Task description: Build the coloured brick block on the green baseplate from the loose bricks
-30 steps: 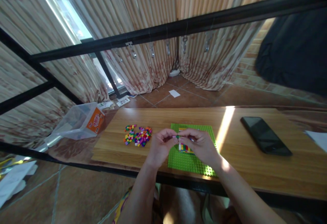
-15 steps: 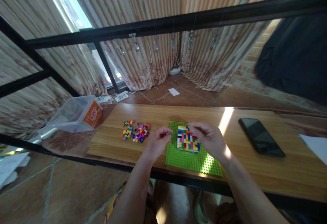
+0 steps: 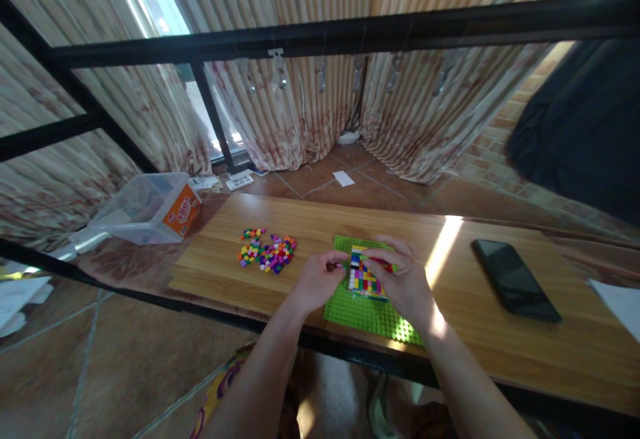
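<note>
A green studded baseplate (image 3: 350,304) lies on the wooden table, bearing a block of multicoloured building bricks (image 3: 364,283) in tight rows. My left hand (image 3: 320,280) is at the block's left side, thumb and forefinger pinched on a tiny building brick whose colour is unclear. Over the block's right part bends my right hand (image 3: 404,277); its thumb and forefinger meet near the top surface and cover many of the bricks. Whatever may be between those fingertips is hidden. Left of my hands, loose small bricks (image 3: 277,252) lie in piles on the wood.
A black phone (image 3: 515,280) rests on the right of the table (image 3: 450,332), with white paper (image 3: 617,305) beyond it. A clear plastic box (image 3: 145,209) with an orange label stands past the left end. A black metal bar (image 3: 320,40) crosses behind the table.
My right hand has moved left and lower over the brick block, covering more of it. The left hand has come closer to the block's left edge. The whole view has shifted slightly.
</note>
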Demonstrator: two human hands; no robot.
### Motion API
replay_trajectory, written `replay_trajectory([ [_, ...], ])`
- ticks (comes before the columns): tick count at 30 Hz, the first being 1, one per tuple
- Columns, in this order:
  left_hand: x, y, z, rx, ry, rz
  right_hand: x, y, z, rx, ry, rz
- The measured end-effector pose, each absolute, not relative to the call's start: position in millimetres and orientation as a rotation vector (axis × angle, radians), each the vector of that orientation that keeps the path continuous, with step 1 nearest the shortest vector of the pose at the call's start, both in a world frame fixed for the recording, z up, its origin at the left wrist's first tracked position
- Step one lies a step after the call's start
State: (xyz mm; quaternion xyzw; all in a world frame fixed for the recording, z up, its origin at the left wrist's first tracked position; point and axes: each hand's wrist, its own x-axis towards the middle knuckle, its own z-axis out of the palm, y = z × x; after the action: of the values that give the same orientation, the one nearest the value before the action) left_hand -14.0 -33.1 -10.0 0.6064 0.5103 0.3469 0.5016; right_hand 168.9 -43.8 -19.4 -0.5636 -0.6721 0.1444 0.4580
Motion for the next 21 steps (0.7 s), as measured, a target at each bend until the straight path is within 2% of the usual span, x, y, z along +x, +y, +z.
replay_trajectory([
  [17, -13.2, -35.5, -9.9, 1.526, 1.179, 0.817, 165.0, -39.3, -42.3, -1.394, -1.390, 0.629],
  [21, -13.7, -35.3, -10.8, 1.522, 1.180, 0.815, 168.3, -40.8, -42.6, -1.425, -1.424, 0.575],
])
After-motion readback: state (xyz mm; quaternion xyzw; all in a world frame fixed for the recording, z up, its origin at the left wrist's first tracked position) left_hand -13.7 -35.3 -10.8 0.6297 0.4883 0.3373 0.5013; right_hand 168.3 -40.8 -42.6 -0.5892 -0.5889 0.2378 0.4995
